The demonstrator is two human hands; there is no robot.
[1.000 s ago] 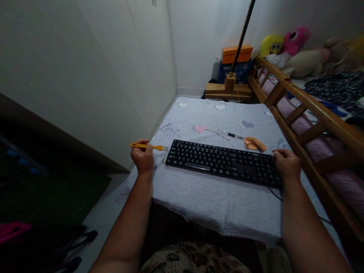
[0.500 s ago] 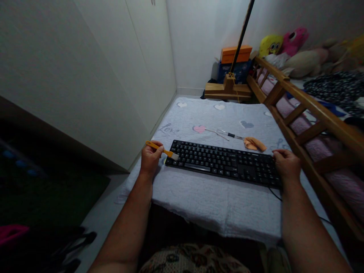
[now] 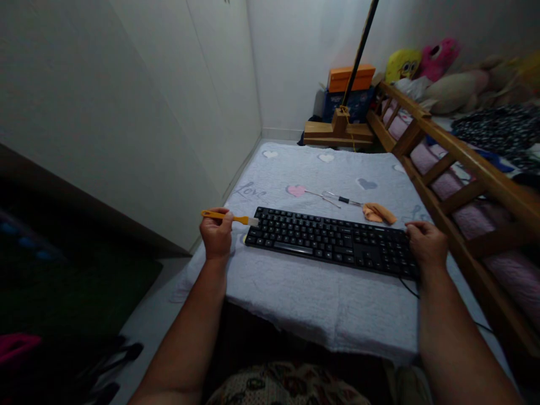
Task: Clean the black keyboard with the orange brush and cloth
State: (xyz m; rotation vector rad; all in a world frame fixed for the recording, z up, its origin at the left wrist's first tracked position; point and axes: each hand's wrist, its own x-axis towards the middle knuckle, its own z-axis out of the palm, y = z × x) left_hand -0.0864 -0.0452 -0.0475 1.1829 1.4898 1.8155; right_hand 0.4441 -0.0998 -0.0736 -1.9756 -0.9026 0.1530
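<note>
A black keyboard (image 3: 312, 237) lies slightly slanted on a cloth-covered table. My left hand (image 3: 216, 233) is closed around the yellow handle of a small brush (image 3: 236, 219), whose pale bristles are at the keyboard's upper left corner. At the other end, my right hand (image 3: 427, 243) pinches the keyboard's right edge, its fingertips by the top right corner. Behind the keyboard lie a folded orange cloth (image 3: 378, 213), a thin metal tool with a black grip (image 3: 343, 199) and a slender whitish stick (image 3: 323, 197).
The grey tablecloth (image 3: 287, 304) bears hearts and lettering. A wooden bed rail (image 3: 455, 152) runs along the right, with plush toys (image 3: 403, 66) beyond it. White cabinet doors (image 3: 169, 112) stand to the left. At the back are a wooden stand (image 3: 337, 134) and an orange box (image 3: 351, 79).
My left hand has moved left and slightly up with the brush, so its bristles have shifted from the lower left keys to the upper left corner. My right hand stays at the keyboard's right end.
</note>
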